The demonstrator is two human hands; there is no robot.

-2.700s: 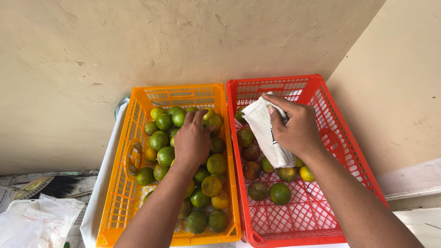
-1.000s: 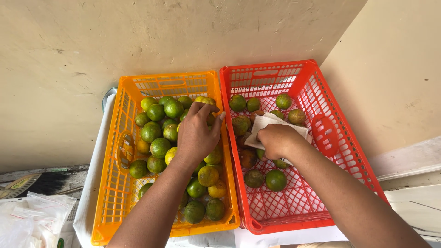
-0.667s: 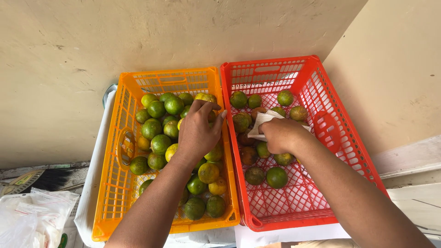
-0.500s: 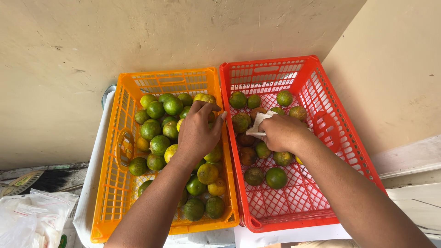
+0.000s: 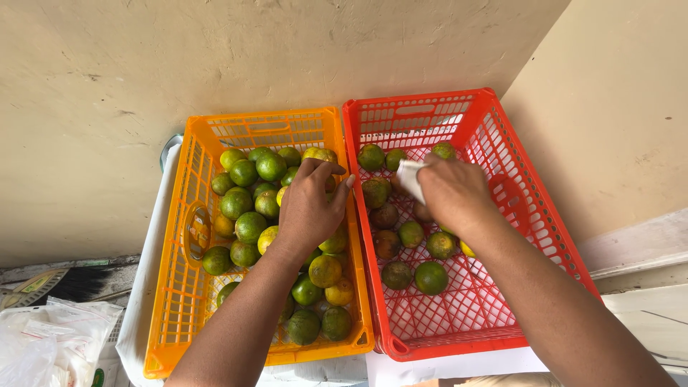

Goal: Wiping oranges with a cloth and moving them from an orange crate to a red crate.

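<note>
white cloth (image 5: 410, 179) gripped in right-hand fingers (image 5: 437, 188) over red crate (image 5: 502, 150), left-hand fingers (image 5: 319, 172) loosely spread on green citrus (image 5: 251, 226)

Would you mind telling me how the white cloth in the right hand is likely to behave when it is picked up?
The white cloth bunches in the right hand, so it is probably floppy and light. It likely drapes rather than rolls, unlike the round green fruits in the red crate.

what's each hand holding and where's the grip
The right hand grips a white cloth, bunched with one end showing. The left hand rests on fruit; whether it grips any cannot be told.
</note>
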